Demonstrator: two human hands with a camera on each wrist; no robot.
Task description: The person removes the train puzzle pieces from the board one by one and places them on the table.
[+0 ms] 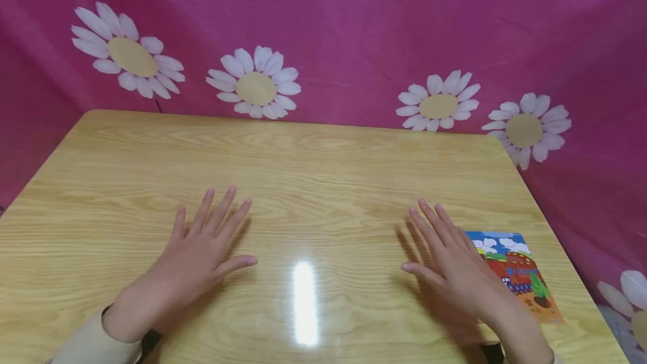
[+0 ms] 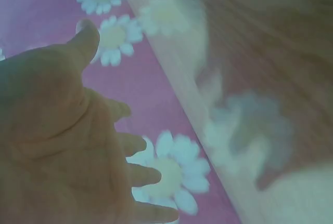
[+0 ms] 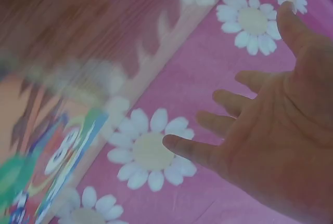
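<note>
In the head view my left hand is spread palm down over the left half of the wooden table, and nothing is in it. My right hand hovers on the right side with its fingers spread, also holding nothing. Beneath and beside the right hand lies a flat, colourful picture with clouds, a red shape and a green plant; the hand and wrist hide its left part. Both wrist views show bare palms, the left palm and the right palm, with fingers apart.
A pink curtain with large white daisies hangs behind the table and along its right side. The table's far edge runs just below the daisies. A bright light reflection shows on the tabletop between the hands.
</note>
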